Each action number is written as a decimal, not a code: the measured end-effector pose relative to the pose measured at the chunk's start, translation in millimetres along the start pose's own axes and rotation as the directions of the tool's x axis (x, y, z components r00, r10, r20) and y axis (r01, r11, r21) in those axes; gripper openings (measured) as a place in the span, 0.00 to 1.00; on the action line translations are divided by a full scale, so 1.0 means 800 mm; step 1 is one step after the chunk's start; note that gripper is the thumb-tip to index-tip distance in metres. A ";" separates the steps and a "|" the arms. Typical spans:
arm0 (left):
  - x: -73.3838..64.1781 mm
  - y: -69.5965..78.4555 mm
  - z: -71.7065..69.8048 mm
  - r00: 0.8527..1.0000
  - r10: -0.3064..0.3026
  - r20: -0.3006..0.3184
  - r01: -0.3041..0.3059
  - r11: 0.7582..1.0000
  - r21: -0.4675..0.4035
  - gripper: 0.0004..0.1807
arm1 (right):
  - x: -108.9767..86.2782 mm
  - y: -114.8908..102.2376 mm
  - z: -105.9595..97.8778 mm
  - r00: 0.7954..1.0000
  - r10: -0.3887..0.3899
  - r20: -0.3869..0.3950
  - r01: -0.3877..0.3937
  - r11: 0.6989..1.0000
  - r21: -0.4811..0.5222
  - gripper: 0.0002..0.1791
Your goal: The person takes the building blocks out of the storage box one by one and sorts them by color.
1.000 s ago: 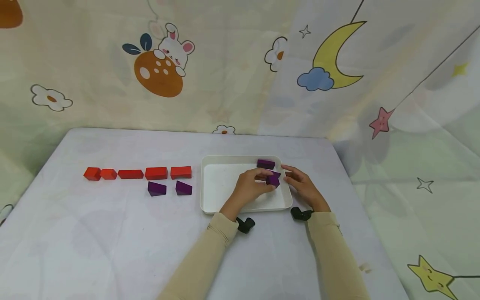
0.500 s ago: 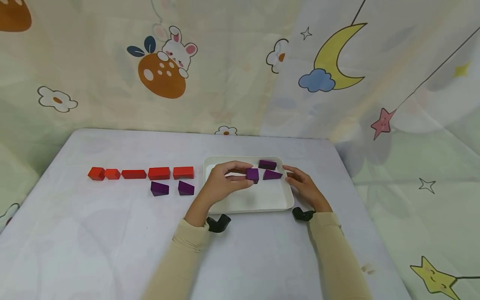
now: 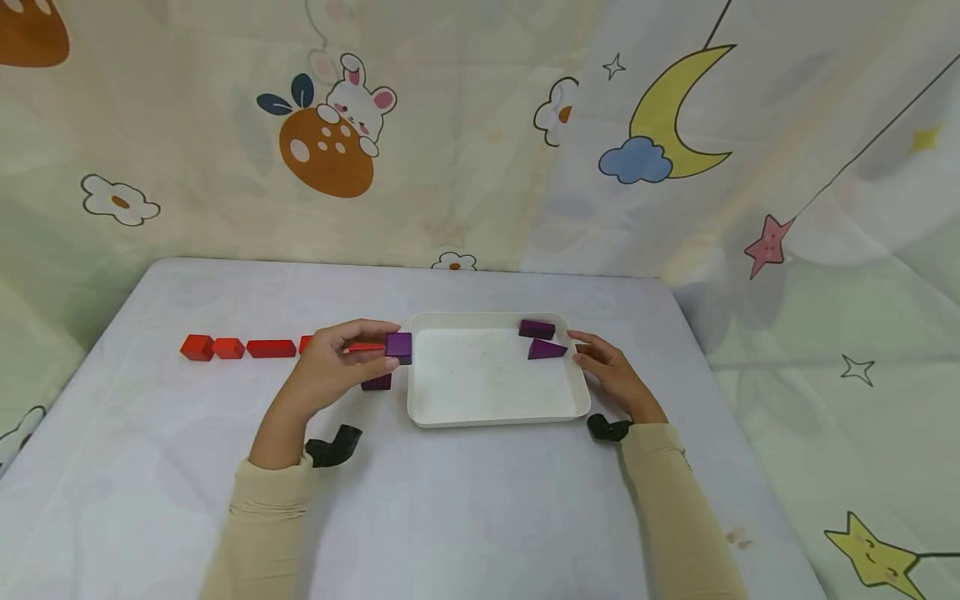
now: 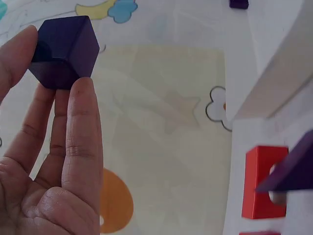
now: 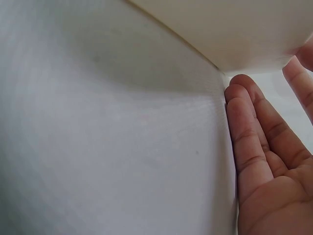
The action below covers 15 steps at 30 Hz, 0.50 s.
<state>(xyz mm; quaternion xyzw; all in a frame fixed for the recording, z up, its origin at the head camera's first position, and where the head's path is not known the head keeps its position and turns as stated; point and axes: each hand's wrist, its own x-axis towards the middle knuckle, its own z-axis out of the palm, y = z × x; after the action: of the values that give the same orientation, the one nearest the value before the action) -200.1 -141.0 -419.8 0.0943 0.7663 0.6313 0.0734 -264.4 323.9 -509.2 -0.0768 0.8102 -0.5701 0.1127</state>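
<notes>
My left hand (image 3: pixel 326 367) pinches a purple cube-like block (image 3: pixel 399 348) between thumb and fingertips, just off the left rim of a white tray (image 3: pixel 487 420). In the left wrist view the same block (image 4: pixel 66 51) sits high in the fingers. My right hand (image 3: pixel 617 379) rests at the tray's right end, its fingertips against the outer wall. The right wrist view shows its fingers (image 5: pixel 247 142) straight, low beside the tray wall (image 5: pixel 254 34). Inside the tray, at the far right, lie a purple bar (image 3: pixel 537 329) and a purple wedge (image 3: pixel 546 350).
Left of the tray runs a row of red blocks (image 3: pixel 272 349), partly hidden by my left hand. Below the row, a purple block (image 3: pixel 377 383) shows under that hand. A cartoon-print cloth (image 3: pixel 465 150) hangs behind the table (image 3: pixel 480 508).
The left hand has carried the purple block leftward, from the tray's right side to beyond its left rim. The bar and wedge stay in the tray. The right hand has kept its place.
</notes>
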 end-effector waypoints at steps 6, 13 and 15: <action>-0.023 -0.013 -0.045 0.996 -0.004 -0.089 0.018 0.988 0.156 0.29 | 0.001 0.001 0.000 1.000 -0.004 0.004 0.004 1.000 0.013 0.30; -0.046 -0.036 -0.094 0.983 0.008 -0.182 0.051 0.946 0.320 0.28 | 0.001 0.001 0.001 1.000 -0.004 0.003 0.004 1.000 0.012 0.30; -0.052 -0.044 -0.107 0.980 0.008 -0.197 0.064 0.933 0.355 0.28 | 0.001 0.001 0.001 1.000 -0.004 0.004 0.003 1.000 0.013 0.30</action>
<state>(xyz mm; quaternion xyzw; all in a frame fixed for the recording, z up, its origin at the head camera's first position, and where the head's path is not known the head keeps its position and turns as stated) -181.3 -239.3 -438.2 0.0328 0.8736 0.4853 -0.0118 -264.9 323.1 -510.0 -0.0788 0.8061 -0.5754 0.1141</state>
